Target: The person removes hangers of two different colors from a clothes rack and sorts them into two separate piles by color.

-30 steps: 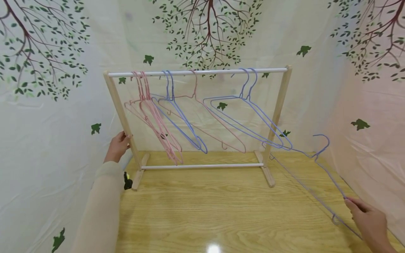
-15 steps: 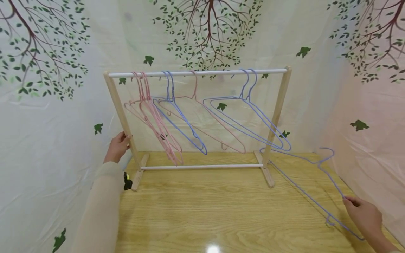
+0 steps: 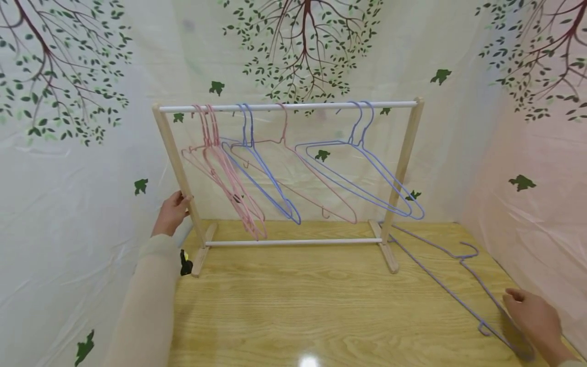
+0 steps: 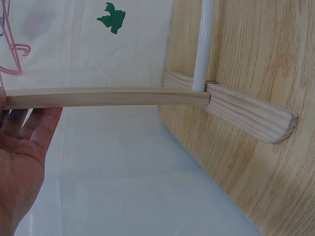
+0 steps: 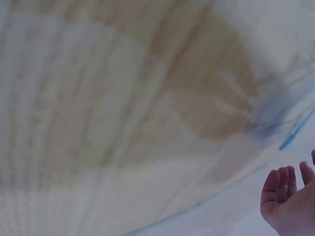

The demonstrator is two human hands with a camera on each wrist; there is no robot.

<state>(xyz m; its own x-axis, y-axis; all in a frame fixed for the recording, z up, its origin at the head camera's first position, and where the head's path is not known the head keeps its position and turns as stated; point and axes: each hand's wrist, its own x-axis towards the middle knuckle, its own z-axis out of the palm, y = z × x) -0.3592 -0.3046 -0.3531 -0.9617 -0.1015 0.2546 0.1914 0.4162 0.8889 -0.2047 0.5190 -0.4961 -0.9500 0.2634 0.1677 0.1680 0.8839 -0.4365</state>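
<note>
The loose lilac-blue hanger (image 3: 451,294) has dropped from the right hand's (image 3: 534,316) fingers since the earlier frames and is down on the bench (image 3: 284,300); the left hand (image 3: 173,211) and the rack's load have stayed put.

From the left: the left hand grips the wooden left post (image 3: 171,154) about halfway up, its fingers bent behind the wood. Below its forearm, beside that post's foot, sits a small black object (image 3: 185,264). On the white top rail (image 3: 316,106) hangs a tight cluster of pink hangers (image 3: 214,144), then a pair of blue hangers (image 3: 251,146) close together. Next comes a single pink hanger (image 3: 282,139), with a gap on either side of its hook, and after it two more blue hangers (image 3: 359,143), near the right post (image 3: 406,153). A white lower rail (image 3: 293,242) joins the posts near their feet.

The loose hanger lies at the far right, its far end reaching behind the right post and its hook towards the side wall. The right hand is loosely curled over its near end with nothing in its grasp; the wrist view is blurred, so whether skin brushes wire I can't say.
</note>
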